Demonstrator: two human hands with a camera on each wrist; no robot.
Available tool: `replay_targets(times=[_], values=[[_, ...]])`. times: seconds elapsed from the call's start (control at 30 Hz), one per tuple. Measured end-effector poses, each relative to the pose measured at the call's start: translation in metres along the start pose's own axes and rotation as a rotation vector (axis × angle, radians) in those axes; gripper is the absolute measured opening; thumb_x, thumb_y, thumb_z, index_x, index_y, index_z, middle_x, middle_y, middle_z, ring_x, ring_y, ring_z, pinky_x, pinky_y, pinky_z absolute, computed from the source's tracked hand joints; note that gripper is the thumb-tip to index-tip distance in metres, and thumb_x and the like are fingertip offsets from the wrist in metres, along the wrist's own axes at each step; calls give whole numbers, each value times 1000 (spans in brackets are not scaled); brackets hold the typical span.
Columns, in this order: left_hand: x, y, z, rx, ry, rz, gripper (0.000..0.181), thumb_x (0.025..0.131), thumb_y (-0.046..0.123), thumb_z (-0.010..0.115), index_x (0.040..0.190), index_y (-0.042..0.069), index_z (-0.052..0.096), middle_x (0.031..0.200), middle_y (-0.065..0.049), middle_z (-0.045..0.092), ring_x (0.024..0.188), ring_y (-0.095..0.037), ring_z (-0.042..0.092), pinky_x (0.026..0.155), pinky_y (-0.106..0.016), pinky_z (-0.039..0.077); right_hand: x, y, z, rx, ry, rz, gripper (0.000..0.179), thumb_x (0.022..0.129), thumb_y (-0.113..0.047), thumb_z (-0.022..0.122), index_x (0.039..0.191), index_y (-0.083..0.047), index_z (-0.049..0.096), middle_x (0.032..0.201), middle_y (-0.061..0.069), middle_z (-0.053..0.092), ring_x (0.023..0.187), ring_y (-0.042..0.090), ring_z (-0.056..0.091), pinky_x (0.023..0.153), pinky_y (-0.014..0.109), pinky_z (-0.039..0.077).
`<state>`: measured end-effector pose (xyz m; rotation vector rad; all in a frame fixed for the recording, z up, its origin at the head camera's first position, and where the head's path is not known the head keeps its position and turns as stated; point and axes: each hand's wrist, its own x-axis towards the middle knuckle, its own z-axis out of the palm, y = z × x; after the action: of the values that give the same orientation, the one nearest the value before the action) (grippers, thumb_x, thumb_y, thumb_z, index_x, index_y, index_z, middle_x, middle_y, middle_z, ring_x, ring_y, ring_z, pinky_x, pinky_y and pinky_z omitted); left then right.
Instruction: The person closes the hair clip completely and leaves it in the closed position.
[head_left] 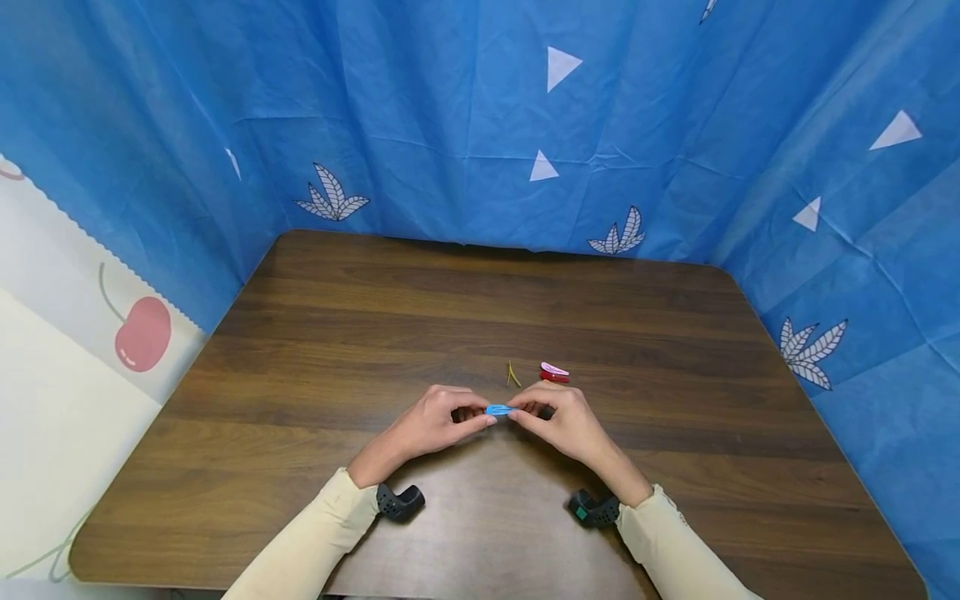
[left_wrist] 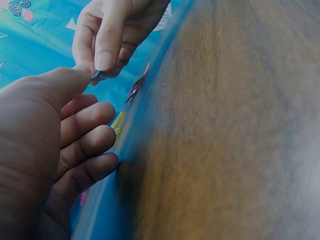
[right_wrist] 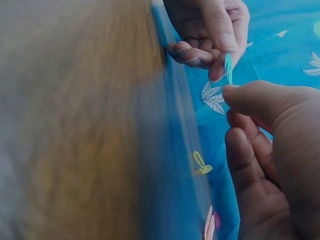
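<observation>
A small blue snap hair clip [head_left: 498, 410] is held level just above the table, between both hands. My left hand [head_left: 442, 421] pinches one end with thumb and fingertips. The other end is pinched by my right hand [head_left: 561, 418], whose remaining fingers are bent below. In the right wrist view the clip [right_wrist: 229, 69] looks turquoise and spans the gap between the two thumbs. Just beyond the hands lies a yellow hair clip [head_left: 511, 372], its two arms spread apart. Beside it, past the right hand, a pink hair clip [head_left: 554, 368] and a red hair clip [head_left: 555, 377] lie close together.
The brown wooden table [head_left: 360, 333] has rounded corners. Blue curtains [head_left: 465, 108] with white triangles and leaves hang at its back and right side. A pale cloth [head_left: 67, 333] with a cherry print hangs at the left. Each wrist carries a black device [head_left: 401, 503].
</observation>
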<state>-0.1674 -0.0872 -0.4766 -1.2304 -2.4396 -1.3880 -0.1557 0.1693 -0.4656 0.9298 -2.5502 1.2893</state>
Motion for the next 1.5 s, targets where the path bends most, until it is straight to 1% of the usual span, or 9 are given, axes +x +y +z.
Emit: replay_targets(times=[0.43,0.53,0.57,0.67,0.77,0.8,0.9,1.2,1.5], values=[[1,-1,1,0,3,1,7,96,19,76,99,14,79,81,10,70,67,3,56,60,-17,50,4,0,-8,11,38,-9,14,88,-11,83,101,-17,81,87,-6,72,71,9,63,64,24,55],[1,-2,1,13,-5,-2,8,96,20,75,100,14,79,83,10,71,69,3,58,62,-17,51,6,1,-12,-6,35,6,14,88,-10,83,101,-18,80,86,-8,73,69,7,64,88,34,58],[0,-2,1,17,-11,-6,9,97,20,75,101,14,79,84,10,72,70,3,58,63,-17,51,7,1,-13,-12,34,15,15,88,-10,82,100,-17,80,86,-8,74,69,6,64,89,34,58],[0,-2,1,24,-26,-17,11,98,21,73,103,14,80,86,9,73,72,3,59,65,-16,51,10,3,-17,-14,40,37,15,88,-7,82,100,-15,80,85,-6,74,69,8,65,105,39,52],[0,-1,1,24,-30,-25,12,98,22,73,104,14,80,86,10,73,72,3,60,65,-17,51,11,5,-21,-6,50,47,14,88,-7,82,100,-15,81,85,-4,72,73,11,65,84,25,58],[0,-1,1,23,-29,-24,12,98,22,73,104,14,80,86,10,73,72,3,59,64,-17,51,11,5,-23,0,52,52,14,88,-8,82,100,-15,81,85,-3,72,73,11,65,83,25,58],[0,-1,0,22,-26,-21,12,98,22,73,104,15,80,87,10,72,72,3,59,65,-17,51,12,7,-28,10,50,71,14,90,-11,81,102,-17,81,91,-4,73,75,10,64,68,23,55],[0,-1,0,34,-22,-21,15,99,24,72,104,13,80,89,10,73,74,2,60,66,-17,51,18,15,-42,-33,58,141,15,90,-11,81,104,-17,81,92,-5,73,70,11,66,64,29,57],[-1,0,0,45,-18,-20,14,99,23,72,104,13,80,91,9,74,75,1,60,68,-18,51,20,30,-51,-106,74,223,13,93,-17,79,106,-18,80,98,-4,74,73,11,65,64,25,55]])
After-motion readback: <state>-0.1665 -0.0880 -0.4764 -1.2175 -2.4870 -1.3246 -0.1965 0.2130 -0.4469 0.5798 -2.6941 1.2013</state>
